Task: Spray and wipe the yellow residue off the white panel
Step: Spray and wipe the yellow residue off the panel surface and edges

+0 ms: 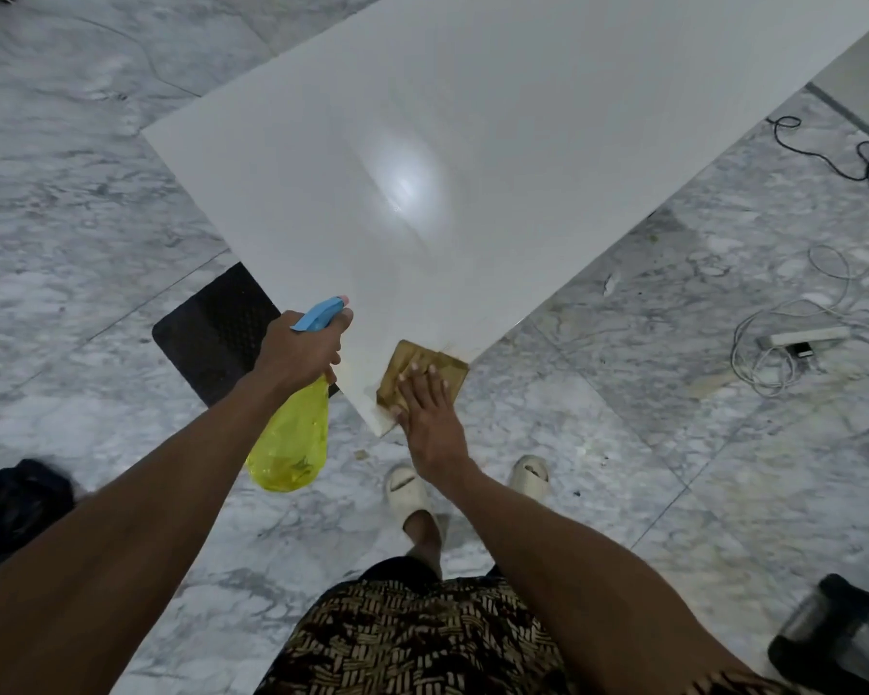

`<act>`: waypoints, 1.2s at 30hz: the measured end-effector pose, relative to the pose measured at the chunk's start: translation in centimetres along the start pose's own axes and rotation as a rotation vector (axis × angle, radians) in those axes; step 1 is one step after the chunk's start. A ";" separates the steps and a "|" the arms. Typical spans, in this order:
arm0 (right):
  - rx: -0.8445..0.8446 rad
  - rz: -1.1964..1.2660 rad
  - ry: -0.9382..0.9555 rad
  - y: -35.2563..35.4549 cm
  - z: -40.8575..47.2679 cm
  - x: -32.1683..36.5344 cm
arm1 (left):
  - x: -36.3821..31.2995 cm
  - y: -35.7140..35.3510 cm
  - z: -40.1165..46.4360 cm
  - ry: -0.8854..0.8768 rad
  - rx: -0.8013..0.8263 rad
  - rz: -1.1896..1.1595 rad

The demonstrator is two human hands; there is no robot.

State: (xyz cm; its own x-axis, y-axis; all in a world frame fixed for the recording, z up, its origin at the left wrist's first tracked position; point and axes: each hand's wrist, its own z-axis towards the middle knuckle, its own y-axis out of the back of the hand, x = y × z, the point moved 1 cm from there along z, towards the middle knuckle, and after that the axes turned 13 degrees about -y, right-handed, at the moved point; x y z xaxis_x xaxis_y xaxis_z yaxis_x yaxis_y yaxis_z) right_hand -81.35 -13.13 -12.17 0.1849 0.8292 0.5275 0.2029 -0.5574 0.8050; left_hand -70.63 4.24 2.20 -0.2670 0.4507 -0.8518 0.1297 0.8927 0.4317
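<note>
A large white panel lies raised above the marble floor, its near corner pointing at me. My left hand grips a spray bottle with a yellow body and blue trigger head, held at the panel's left edge with the nozzle aimed over the panel. My right hand lies flat with fingers spread on a yellow-brown stained cloth pressed on the panel's near corner. Faint yellowish residue shows on the panel beside the cloth.
A black perforated mat lies under the panel's left edge. White cables and a power strip trail on the floor at right, with a black cable farther back. My feet in pale slippers stand below the corner. A dark object sits bottom right.
</note>
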 end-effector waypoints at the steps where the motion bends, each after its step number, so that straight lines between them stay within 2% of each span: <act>1: 0.017 -0.006 0.015 -0.8 -0.7 0.5 | 0.1 0.2 -0.2 -0.002 -0.003 0.003; 6: 0.122 -0.133 0.104 -2.9 -3.3 2.7 | 1.1 1.7 -0.6 0.016 -0.016 0.013; 11: 0.359 -0.239 0.144 -1.2 -4.4 4.9 | 1.0 3.5 -0.6 0.024 -0.027 0.056; 13: 0.470 -0.196 0.108 -0.2 -4.2 5.8 | 0.3 4.0 -0.5 0.021 -0.032 0.052; 17: 0.628 0.069 -0.206 4.1 -2.3 9.0 | -1.3 4.5 0.1 -0.013 -0.028 0.021; 22: 0.921 0.632 -0.461 8.0 0.5 11.4 | -3.5 5.2 2.3 -0.031 -0.034 0.021; 24: 0.965 0.846 -0.491 10.4 1.7 11.2 | -5.1 5.2 3.1 -0.080 -0.034 0.043; 26: 0.910 1.033 -0.520 13.7 2.9 10.1 | -6.9 4.8 3.7 -0.116 -0.036 0.063; 29: 0.675 1.250 -0.553 18.6 5.1 6.3 | -9.6 3.1 4.5 -0.136 -0.040 0.069; 36: 0.188 1.645 -0.593 28.2 8.9 -5.1 | -16.1 -6.1 7.1 -0.225 0.107 0.053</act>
State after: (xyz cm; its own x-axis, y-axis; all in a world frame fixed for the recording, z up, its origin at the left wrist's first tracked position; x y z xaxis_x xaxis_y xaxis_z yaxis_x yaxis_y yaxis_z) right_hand -67.98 -33.45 5.42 0.5783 -0.6508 0.4919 -0.4470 -0.7572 -0.4763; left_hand -60.31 -8.43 11.11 -0.0396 0.4763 -0.8784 0.2412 0.8576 0.4542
